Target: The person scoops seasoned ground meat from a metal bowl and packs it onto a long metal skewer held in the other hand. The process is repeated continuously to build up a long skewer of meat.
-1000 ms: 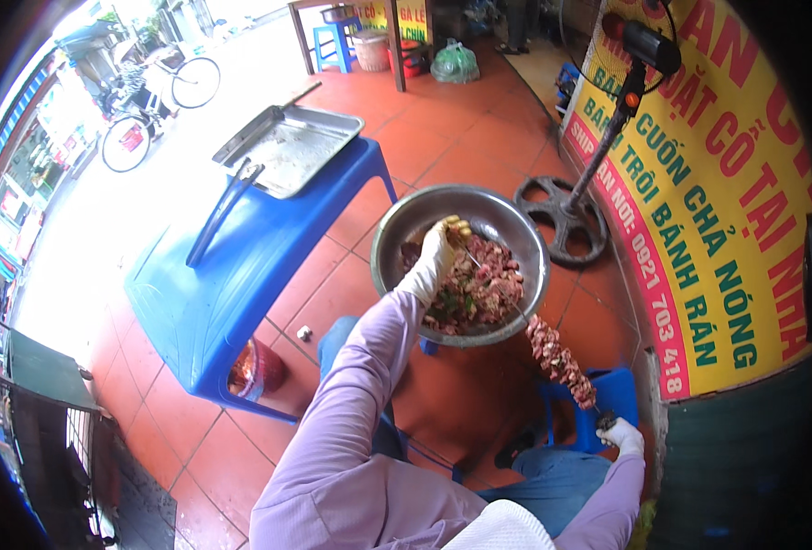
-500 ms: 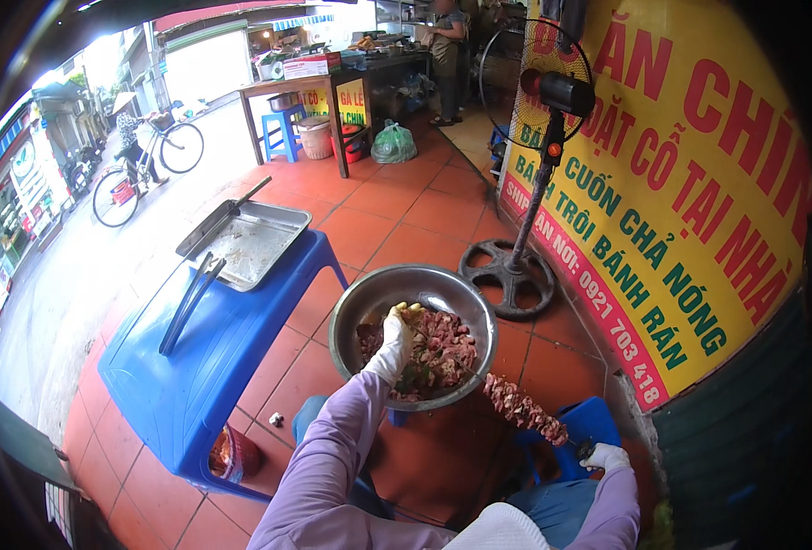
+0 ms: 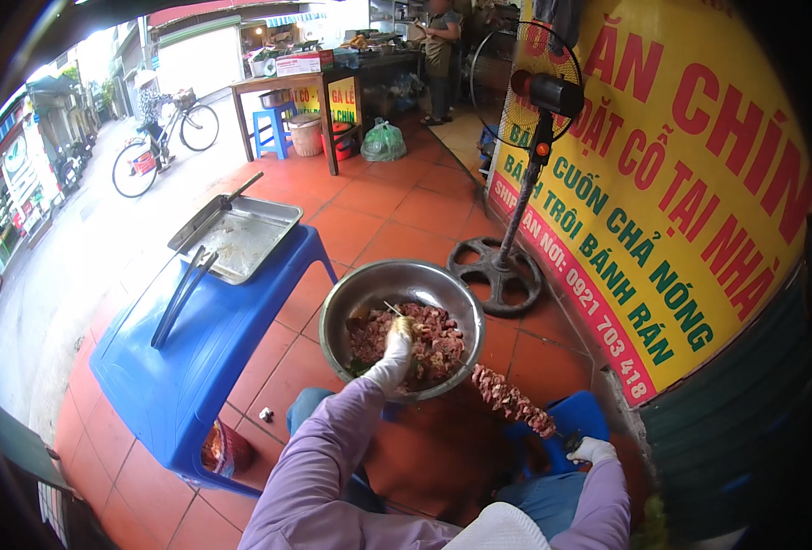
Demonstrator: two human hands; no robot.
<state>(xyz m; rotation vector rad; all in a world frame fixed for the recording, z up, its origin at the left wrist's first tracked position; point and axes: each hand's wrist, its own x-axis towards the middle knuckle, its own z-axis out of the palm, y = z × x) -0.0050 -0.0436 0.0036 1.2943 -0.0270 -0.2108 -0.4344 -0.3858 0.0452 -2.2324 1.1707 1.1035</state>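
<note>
A round metal bowl (image 3: pixel 367 286) holds chopped raw meat (image 3: pixel 435 337). My left hand (image 3: pixel 393 352), in a white glove, reaches into the bowl and pinches a piece of meat. My right hand (image 3: pixel 593 450), also gloved, grips the end of a skewer (image 3: pixel 512 401) loaded with meat pieces; the skewer points up and left toward the bowl's rim. Both arms wear lilac sleeves.
A low blue plastic table (image 3: pixel 179 357) stands to the left with a metal tray (image 3: pixel 241 236) and tongs (image 3: pixel 182 295). A standing fan (image 3: pixel 521 156) and a yellow banner (image 3: pixel 681 183) are on the right. A blue stool (image 3: pixel 578 414) is under the skewer. A cyclist (image 3: pixel 155 121) passes on the street.
The view has tilted up and shifted, so the bowl sits lower in frame. My left hand stays in the meat; my right hand still holds the skewer.
</note>
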